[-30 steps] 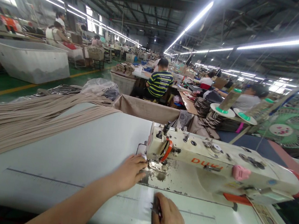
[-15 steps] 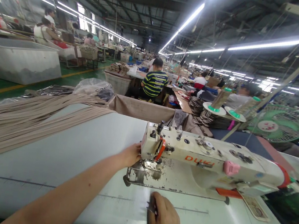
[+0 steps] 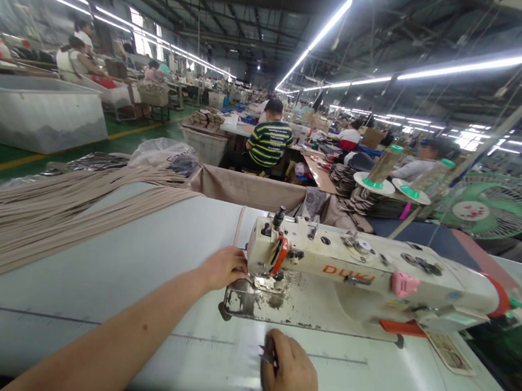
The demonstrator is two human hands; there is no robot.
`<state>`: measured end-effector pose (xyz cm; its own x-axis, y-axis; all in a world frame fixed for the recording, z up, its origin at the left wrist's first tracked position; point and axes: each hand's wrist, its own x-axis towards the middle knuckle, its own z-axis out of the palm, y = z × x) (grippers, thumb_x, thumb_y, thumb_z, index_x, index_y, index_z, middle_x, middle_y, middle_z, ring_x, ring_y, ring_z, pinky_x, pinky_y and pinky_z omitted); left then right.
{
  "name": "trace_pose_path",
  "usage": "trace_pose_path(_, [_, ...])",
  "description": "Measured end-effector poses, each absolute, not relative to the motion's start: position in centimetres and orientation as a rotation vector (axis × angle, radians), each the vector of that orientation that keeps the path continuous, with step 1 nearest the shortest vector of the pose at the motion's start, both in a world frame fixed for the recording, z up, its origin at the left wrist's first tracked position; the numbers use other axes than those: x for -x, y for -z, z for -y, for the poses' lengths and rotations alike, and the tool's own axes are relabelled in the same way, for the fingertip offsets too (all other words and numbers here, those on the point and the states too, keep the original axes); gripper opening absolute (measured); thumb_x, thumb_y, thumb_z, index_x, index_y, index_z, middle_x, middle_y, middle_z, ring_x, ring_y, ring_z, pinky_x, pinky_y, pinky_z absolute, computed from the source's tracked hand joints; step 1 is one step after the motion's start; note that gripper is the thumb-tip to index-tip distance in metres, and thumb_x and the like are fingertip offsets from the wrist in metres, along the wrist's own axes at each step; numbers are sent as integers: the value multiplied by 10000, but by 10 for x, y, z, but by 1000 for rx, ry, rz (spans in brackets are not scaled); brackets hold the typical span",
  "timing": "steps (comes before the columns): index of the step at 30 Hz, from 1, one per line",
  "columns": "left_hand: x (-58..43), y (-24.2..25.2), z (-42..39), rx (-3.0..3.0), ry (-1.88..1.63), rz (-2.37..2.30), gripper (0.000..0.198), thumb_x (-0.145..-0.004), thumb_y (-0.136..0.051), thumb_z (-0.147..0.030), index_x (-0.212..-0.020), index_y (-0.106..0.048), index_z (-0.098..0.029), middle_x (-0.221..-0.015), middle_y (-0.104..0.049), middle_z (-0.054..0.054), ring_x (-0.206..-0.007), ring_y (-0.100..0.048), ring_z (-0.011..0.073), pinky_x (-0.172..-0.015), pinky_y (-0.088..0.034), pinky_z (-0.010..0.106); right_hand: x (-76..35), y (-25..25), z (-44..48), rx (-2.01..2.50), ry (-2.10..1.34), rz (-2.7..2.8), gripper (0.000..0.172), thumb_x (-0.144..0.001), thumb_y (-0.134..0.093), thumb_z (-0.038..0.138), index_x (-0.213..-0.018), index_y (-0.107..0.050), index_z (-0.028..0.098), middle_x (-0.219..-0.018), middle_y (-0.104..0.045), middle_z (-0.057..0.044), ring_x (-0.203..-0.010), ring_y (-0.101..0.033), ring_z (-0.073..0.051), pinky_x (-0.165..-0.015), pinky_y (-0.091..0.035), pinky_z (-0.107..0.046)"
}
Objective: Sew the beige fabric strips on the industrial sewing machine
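Observation:
My left hand (image 3: 222,268) is at the needle end of the white sewing machine (image 3: 338,271), fingers pinched close to the presser foot (image 3: 267,283). A narrow beige strap (image 3: 240,226) runs away from these fingers over the far side of the table; the part inside the pinch is hidden. Closer to the front edge, my right hand (image 3: 290,377) is curled around small thread snips (image 3: 267,356), whose pointed metal tips stick out to the left. It rests on the table below the machine bed (image 3: 302,318).
Many long beige strips (image 3: 68,214) lie across the table's left side. A printed ruler line (image 3: 116,328) crosses the white tabletop (image 3: 159,369). Behind the table stands a fabric-lined bin (image 3: 252,189). Thread cones (image 3: 384,167) and a green fan (image 3: 487,208) are at right. A person in a striped shirt (image 3: 269,143) sits ahead.
The beige strap now shows beyond my left hand, where it was not visible before. My left hand has shifted slightly at the presser foot. My right hand keeps the snips in nearly the same place.

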<state>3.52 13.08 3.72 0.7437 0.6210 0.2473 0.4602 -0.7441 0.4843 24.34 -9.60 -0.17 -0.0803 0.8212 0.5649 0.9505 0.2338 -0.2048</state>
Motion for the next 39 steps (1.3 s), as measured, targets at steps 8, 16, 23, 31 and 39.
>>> trace_pose_path(8, [-36, -37, -94, -2426, -561, -1028, 120, -910, -641, -221, -910, -761, -225, -1015, -722, 33, -912, -677, 185, -827, -519, 289, -243, 14, 95, 1616, 297, 1875, 342, -817, -491, 68, -1112, -582, 216, -809, -649, -28, -739, -600, -208, -673, -419, -313])
trace_pose_path(16, [-41, -42, -72, -2327, -551, -1190, 148, -933, -623, -204, -865, -754, -208, -949, -673, 30, -838, -649, 161, -771, -492, 270, -244, 22, 95, 1629, 264, 1867, 363, -808, -502, 68, -1130, -583, 216, -825, -641, -24, -761, -579, -210, -708, -401, -324])
trace_pose_path(23, [-54, -46, -44, -2264, -504, -1330, 146, -928, -569, -169, -916, -713, -191, -1063, -663, 67, -861, -652, 168, -810, -523, 283, -242, 17, 96, 1619, 269, 1857, 337, -798, -497, 68, -1086, -582, 221, -801, -630, -16, -738, -578, -204, -698, -400, -316])
trace_pose_path(31, [-77, -40, -19, -2181, -400, -1393, 196, -870, -603, -215, -1053, -656, -167, -1122, -623, 120, -919, -679, 209, -916, -554, 320, -240, 2, 98, 1599, 300, 1875, 343, -782, -504, 77, -1085, -580, 219, -794, -651, -15, -721, -610, -199, -670, -446, -301])
trace_pose_path(39, [-85, -15, -10, -2179, -435, -1372, 434, -852, -579, -217, -1284, -600, -185, -1223, -633, 155, -1028, -705, 260, -980, -555, 362, -247, 19, 94, 1560, 359, 1849, 430, -734, -540, 64, -1112, -597, 261, -838, -719, -35, -730, -689, -215, -625, -527, -292])
